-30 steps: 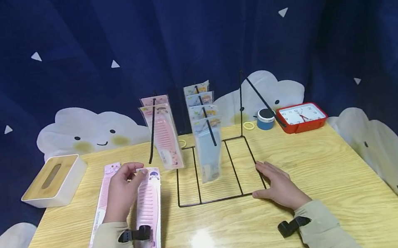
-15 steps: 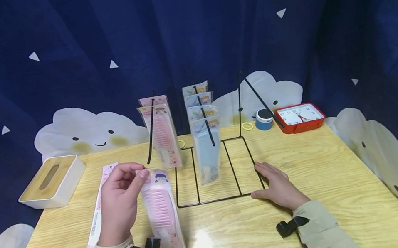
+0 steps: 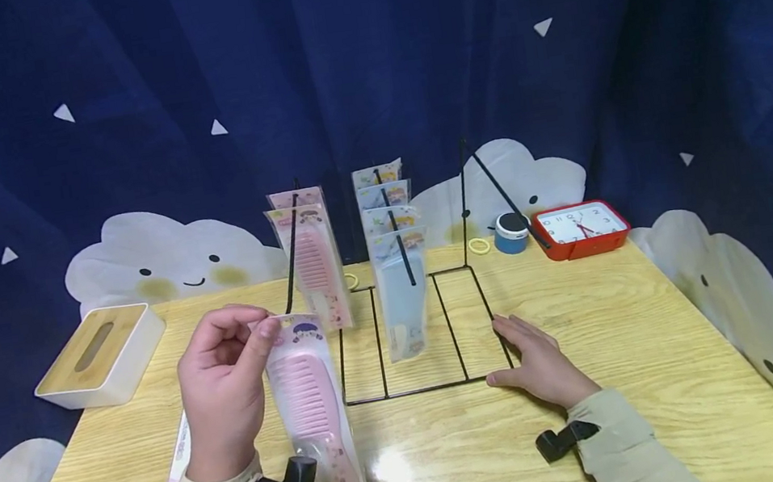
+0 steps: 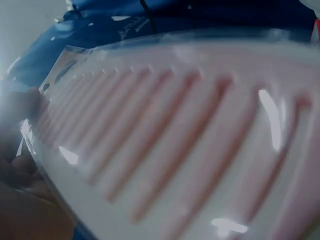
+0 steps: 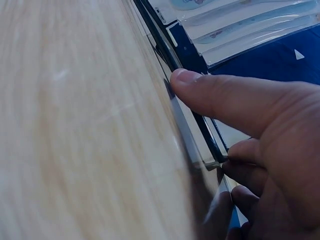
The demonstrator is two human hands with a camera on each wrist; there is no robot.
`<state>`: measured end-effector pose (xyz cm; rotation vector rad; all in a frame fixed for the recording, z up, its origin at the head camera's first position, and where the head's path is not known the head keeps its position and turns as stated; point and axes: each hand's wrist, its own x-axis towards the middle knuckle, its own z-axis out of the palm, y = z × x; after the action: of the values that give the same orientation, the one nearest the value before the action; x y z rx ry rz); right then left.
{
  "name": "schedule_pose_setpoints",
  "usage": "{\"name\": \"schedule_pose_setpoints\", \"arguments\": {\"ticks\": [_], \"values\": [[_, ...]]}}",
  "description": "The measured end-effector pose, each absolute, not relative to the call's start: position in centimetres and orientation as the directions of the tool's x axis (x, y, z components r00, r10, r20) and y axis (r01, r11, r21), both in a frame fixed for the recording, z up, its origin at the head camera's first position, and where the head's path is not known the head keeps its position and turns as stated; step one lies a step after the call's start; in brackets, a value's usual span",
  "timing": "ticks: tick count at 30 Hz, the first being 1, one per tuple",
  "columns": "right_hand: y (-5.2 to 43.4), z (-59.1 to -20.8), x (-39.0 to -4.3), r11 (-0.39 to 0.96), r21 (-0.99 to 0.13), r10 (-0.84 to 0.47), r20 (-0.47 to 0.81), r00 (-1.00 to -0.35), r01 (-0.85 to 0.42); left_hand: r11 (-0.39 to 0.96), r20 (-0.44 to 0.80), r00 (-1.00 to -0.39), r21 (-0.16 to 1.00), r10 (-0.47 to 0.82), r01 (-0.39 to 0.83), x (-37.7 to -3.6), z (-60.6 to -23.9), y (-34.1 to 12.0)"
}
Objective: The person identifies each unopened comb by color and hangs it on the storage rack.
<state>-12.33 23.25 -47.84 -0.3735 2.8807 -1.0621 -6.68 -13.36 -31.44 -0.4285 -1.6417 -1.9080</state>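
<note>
- Lifted off the table since the earlier frames, the pink comb packet (image 3: 308,402) now hung upright left of centre in the head view, where a second ago it had lain flat beside another packet.
- The left hand (image 3: 223,393) pinched the packet's top edge between thumb and forefinger, so its long axis ran nearly vertical, header card up and handle end down near the wrist strap.
- In the left wrist view the packet (image 4: 190,135) filled the frame, its teeth showing through glossy film.
- The wire rack (image 3: 414,335) stood just right of and behind the held packet; its left peg (image 3: 293,257), already carrying pink combs (image 3: 312,263), lay up and to the right of the pinching fingers, with that hand plainly the nearer one.
- The right hand (image 3: 538,363) lay flat and relaxed, holding nothing, fingers resting at the rack's lower right corner; the right wrist view showed a finger (image 5: 230,97) against the black wire (image 5: 192,117).
- Blue comb packets (image 3: 399,272) hung on the middle peg.
- One more pink packet (image 3: 181,451) lay on the table (image 3: 663,335), mostly hidden behind the left hand.
</note>
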Motion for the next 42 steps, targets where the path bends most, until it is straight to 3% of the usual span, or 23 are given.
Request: {"name": "schedule_pose_setpoints", "arguments": {"ticks": [7, 18, 42], "values": [[23.3, -47.8, -12.4, 0.732, -0.648, -0.243, 0.043, -0.969, -0.212, -0.012, 0.543, -0.802, 0.826, -0.249, 0.563, -7.6, -31.9, -13.2], [23.3, -48.0, -12.4, 0.725, -0.655, -0.243, 0.045, -0.969, -0.213, -0.02, 0.509, -0.82, 0.847, -0.261, 0.532, -9.5, -32.2, -13.2], [23.4, -48.4, -12.4, 0.722, -0.66, -0.243, 0.043, -0.969, -0.21, 0.053, 0.494, -0.841, 0.867, -0.221, 0.495, -15.4, -31.2, -13.6]]}}
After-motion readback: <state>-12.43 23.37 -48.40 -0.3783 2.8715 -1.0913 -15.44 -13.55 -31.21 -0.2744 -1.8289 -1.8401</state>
